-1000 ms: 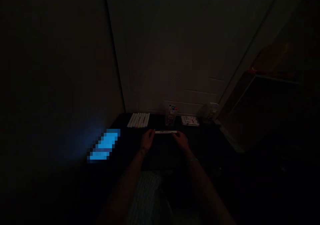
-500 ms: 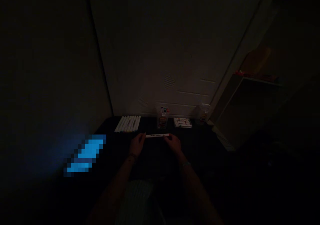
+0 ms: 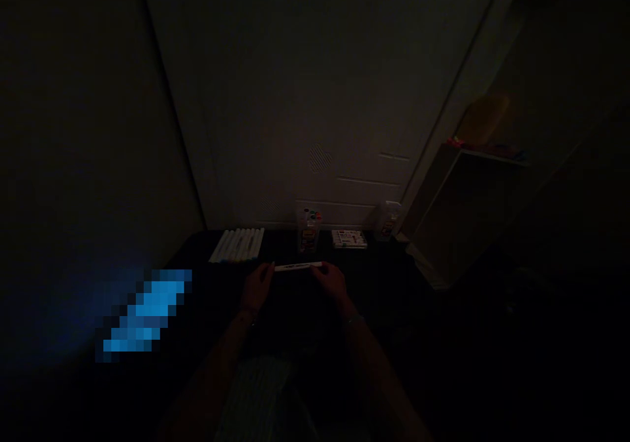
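White marker [image 3: 297, 267]: nearly level over the dark table [image 3: 295, 307], between both hands.
Left hand [image 3: 256, 287]: fingers pinching one end.
Right hand [image 3: 331, 280]: fingers pinching near the other end.
Marker row [image 3: 239, 244]: already laid side by side.
Clear box [image 3: 308, 233]: upright; coloured ends inside, apparently not laid out.

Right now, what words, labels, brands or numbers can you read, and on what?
None can be read:
Held marker: dark print, too small.
Marker row: faint marks, too blurred.
Middle box: label, too dark.
Flat pack: print, too small.
Right box: label, too dark.
Blue patch: pixelated, nothing legible.
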The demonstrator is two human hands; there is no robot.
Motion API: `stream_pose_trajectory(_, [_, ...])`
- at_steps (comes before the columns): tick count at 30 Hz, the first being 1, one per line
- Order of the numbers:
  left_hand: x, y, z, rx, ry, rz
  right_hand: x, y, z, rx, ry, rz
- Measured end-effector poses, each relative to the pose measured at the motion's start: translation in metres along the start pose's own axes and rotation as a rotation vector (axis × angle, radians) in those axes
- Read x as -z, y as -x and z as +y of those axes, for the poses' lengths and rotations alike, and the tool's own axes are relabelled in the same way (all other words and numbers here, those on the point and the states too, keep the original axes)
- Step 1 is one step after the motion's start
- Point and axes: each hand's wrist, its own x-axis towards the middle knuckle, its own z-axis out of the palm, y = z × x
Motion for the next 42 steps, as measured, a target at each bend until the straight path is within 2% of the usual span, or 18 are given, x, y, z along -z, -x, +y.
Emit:
stream_pose_trajectory(14, [0.001, 0.002, 0.004, -0.014, 0.001, 0.003, 0.007, 0.004, -0.007, -0.025, 0.008, -0.023])
stream_pose_trajectory(24, [0.002, 0.002, 0.004, -0.024, 0.008, -0.001, 0.006, 0.006, -0.008, -0.038, 0.007, 0.012])
stream_pose_trajectory(34, [0.002, 0.002, 0.008, -0.010, -0.002, 0.018, 0.001, 0.001, 0.002, -0.012, 0.016, -0.001])
stream_pose_trajectory(42, [0.005, 0.004, 0.011, -0.007, -0.010, -0.018, 0.001, 0.000, 0.002, -0.041, 0.068, 0.018])
